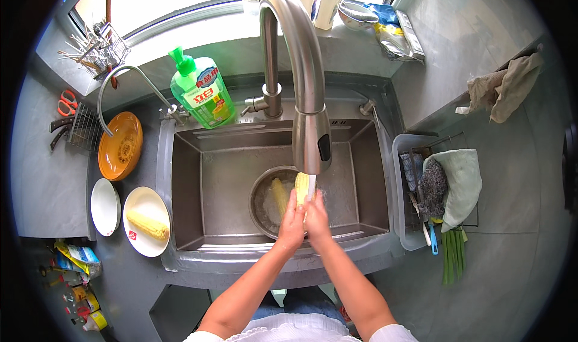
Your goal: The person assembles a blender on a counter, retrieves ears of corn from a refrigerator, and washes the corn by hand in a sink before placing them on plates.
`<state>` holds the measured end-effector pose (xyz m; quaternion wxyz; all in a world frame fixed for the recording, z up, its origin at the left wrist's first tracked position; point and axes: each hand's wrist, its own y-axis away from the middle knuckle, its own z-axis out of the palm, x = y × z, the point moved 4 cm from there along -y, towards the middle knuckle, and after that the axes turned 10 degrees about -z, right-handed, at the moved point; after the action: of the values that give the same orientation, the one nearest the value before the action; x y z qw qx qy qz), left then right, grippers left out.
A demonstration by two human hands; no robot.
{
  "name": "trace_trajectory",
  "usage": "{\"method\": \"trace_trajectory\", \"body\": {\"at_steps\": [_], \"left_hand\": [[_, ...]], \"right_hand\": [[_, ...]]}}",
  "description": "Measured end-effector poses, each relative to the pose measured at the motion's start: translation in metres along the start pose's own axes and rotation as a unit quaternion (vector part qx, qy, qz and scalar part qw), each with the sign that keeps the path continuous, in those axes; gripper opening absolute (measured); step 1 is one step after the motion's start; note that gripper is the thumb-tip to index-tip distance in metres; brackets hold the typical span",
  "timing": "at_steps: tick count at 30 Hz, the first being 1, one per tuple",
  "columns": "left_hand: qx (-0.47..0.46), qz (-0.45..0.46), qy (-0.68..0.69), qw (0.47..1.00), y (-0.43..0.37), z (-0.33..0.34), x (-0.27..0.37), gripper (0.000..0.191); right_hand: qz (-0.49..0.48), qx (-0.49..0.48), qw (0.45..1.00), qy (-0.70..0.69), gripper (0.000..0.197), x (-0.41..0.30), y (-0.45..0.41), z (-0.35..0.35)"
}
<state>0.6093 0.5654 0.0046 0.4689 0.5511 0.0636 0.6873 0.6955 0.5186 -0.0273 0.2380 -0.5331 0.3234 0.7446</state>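
Both my left hand [292, 222] and my right hand [317, 218] are closed around one peeled corn cob [301, 188], its upper end showing above the fingers. Water runs onto it from the spray head of the steel faucet [311, 139]. Under my hands a round metal basin [255, 206] stands in the sink [226, 184], with water and a second corn cob [280, 195] in it. A third cob [148, 226] lies on a white plate [146, 248] left of the sink.
Left of the sink are a white bowl [104, 206], an orange dish [121, 148] and a knife rack [84, 127]. A green dish soap bottle [203, 93] stands behind the sink's left corner. On the right, a plastic bin [399, 197] holds cloths, a scrubber and green stalks [453, 256].
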Motion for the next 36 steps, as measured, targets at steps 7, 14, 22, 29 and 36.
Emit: {"method": "trace_trajectory", "body": {"at_steps": [7, 14, 22, 29, 36], "left_hand": [[0.014, 0.071, -0.087, 0.994, -0.022, -0.011, -0.012, 0.068], [0.040, -0.083, 0.045, 0.995, -0.065, 0.015, 0.015, 0.055], [-0.239, -0.179, 0.499, 0.814, -0.092, 0.016, 0.027, 0.021], [0.065, 0.067, -0.005, 0.996, -0.085, 0.028, 0.030, 0.080], [0.157, 0.127, -0.114, 0.973, -0.083, 0.022, 0.020, 0.086]], "right_hand": [[0.184, -0.023, 0.975, -0.120, 0.079, 0.010, -0.003, -0.013], [0.051, -0.142, 0.955, 0.256, 0.134, -0.055, 0.038, -0.048], [0.340, -0.164, 0.802, -0.463, 0.068, -0.095, 0.071, -0.041], [0.174, -0.118, 0.976, 0.049, 0.136, -0.058, 0.028, -0.042], [-0.136, -0.178, 0.859, 0.460, 0.158, -0.089, 0.020, -0.040]]}}
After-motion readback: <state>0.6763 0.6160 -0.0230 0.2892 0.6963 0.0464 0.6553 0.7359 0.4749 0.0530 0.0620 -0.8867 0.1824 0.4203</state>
